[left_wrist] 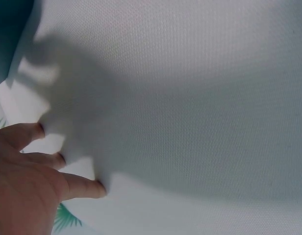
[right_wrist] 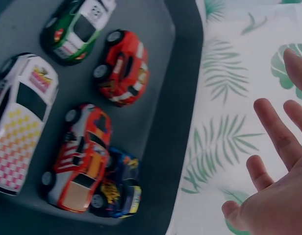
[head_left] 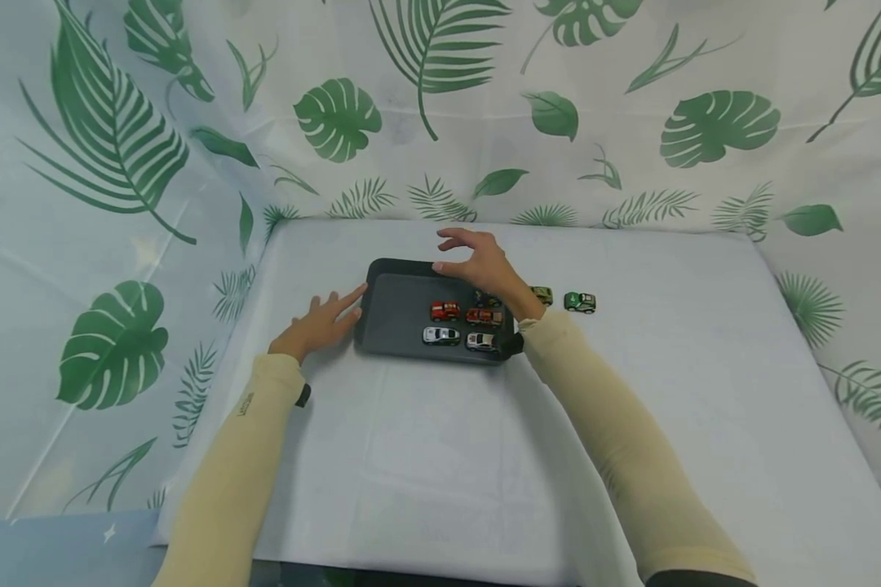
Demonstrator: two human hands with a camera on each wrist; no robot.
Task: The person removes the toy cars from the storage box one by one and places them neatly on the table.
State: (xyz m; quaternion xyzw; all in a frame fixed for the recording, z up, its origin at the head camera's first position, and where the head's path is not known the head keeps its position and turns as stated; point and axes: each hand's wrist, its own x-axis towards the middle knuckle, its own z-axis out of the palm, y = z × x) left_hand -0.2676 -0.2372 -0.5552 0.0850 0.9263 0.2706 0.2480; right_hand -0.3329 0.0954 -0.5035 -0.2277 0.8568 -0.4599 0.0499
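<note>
A dark grey tray (head_left: 396,314) lies on the white-covered table. My left hand (head_left: 316,324) spreads its fingers, with the tips at the tray's left edge. Over the tray's far edge, my right hand (head_left: 487,267) holds nothing, its fingers apart and lightly bent. In the tray, toward its right side, are a red toy car (head_left: 444,311), an orange-red one (head_left: 484,316), a silver-white one (head_left: 441,335) and a white one (head_left: 481,342). A blue toy car (right_wrist: 122,186), partly hidden by the orange one, shows in the right wrist view.
To the right of the tray, a green toy car (head_left: 580,302) stands on the white cloth (head_left: 440,456). Another, yellow-green toy car (head_left: 542,295) is partly behind the right forearm. A leaf-printed curtain (head_left: 440,122) hangs behind the table.
</note>
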